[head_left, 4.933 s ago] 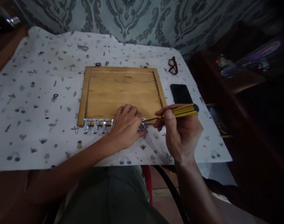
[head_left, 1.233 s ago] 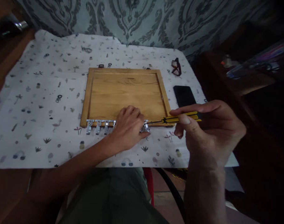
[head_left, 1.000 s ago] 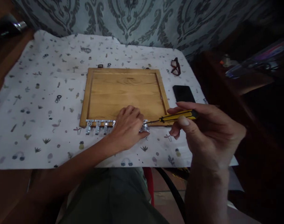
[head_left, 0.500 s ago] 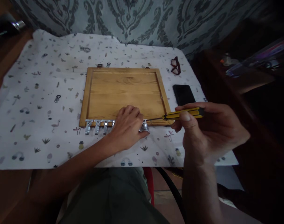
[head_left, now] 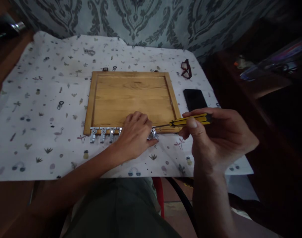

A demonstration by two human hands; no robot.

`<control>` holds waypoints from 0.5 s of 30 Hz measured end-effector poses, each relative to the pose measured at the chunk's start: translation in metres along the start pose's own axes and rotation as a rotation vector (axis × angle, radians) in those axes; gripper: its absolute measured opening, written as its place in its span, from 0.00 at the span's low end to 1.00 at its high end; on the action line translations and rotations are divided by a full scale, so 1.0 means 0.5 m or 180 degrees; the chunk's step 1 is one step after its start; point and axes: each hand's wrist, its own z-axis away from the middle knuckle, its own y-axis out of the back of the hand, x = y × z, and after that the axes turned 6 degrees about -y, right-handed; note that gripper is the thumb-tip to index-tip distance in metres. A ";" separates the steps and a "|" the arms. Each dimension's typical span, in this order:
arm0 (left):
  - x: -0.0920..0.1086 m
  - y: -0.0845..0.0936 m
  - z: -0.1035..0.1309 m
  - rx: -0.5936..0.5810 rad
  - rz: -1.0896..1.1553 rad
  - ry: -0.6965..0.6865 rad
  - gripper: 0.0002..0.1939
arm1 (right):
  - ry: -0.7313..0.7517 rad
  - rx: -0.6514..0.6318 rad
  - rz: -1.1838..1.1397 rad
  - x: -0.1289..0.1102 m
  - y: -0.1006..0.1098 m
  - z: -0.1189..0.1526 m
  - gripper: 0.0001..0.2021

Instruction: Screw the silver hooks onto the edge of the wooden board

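Observation:
A wooden framed panel (head_left: 131, 96) lies flat, with several silver metal hooks (head_left: 103, 134) in a row along its near edge. My left hand (head_left: 136, 134) rests over that edge, fingers bent on the frame and thumb against the rightmost metal hook (head_left: 154, 133); it hides part of the row. In my right hand (head_left: 215, 135) is a yellow-and-black screwdriver (head_left: 190, 120), pinched between thumb and fingers. Its shaft points left, and the tip reaches the near edge beside my left fingers. Whether the tip sits in a screw I cannot tell.
A patterned white cloth (head_left: 54, 138) covers the table. To the right of the panel lie a black phone-like slab (head_left: 195, 99) and dark-framed glasses (head_left: 186, 69). Small dark fittings (head_left: 105, 69) show at the panel's far edge. A patterned wall (head_left: 136, 19) stands behind.
My right hand and the screwdriver have shifted slightly left, the tip coming closer to my left fingers. The left hand keeps its place on the hook.

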 end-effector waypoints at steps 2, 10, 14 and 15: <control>0.000 -0.001 0.000 -0.0001 0.0011 0.0006 0.22 | -0.0041 -0.0024 0.0106 -0.001 0.001 0.001 0.08; 0.001 0.003 0.001 0.0023 0.0077 0.0027 0.20 | -0.0173 -0.0247 0.0402 0.005 0.002 -0.020 0.14; 0.001 0.000 0.002 0.0130 0.0057 0.0016 0.20 | -0.0303 -0.0561 0.0292 0.012 -0.006 -0.036 0.18; 0.001 -0.001 0.002 0.0148 0.0029 0.0004 0.21 | -0.0389 -0.0631 0.0201 0.011 -0.009 -0.039 0.18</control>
